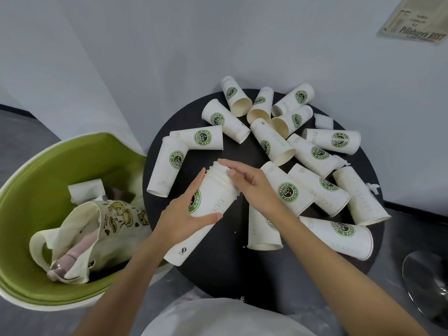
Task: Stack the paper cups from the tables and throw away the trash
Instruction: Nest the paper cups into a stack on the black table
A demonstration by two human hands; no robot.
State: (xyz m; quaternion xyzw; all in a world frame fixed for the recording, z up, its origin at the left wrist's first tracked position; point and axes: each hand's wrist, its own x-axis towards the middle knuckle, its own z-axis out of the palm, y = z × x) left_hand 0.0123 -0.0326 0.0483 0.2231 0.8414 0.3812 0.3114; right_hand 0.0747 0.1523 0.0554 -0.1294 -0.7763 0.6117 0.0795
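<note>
A stack of nested white paper cups (213, 202) with green logos lies tilted over the near left of the round black table (169, 127). My left hand (184, 214) grips the stack around its middle. My right hand (244, 183) rests its fingers on the stack's upper end, where several rims show. Several single paper cups (274, 141) lie on their sides across the table. White crumpled tissue (322, 121) sits at the table's far right edge, and more scraps (372, 187) lie beside the cups on the right.
A green-lined chair (36, 185) stands left of the table and holds a cream tote bag (80, 234) and a white tissue (86, 190). A chrome round base (426, 280) sits on the floor at right. White walls close in behind.
</note>
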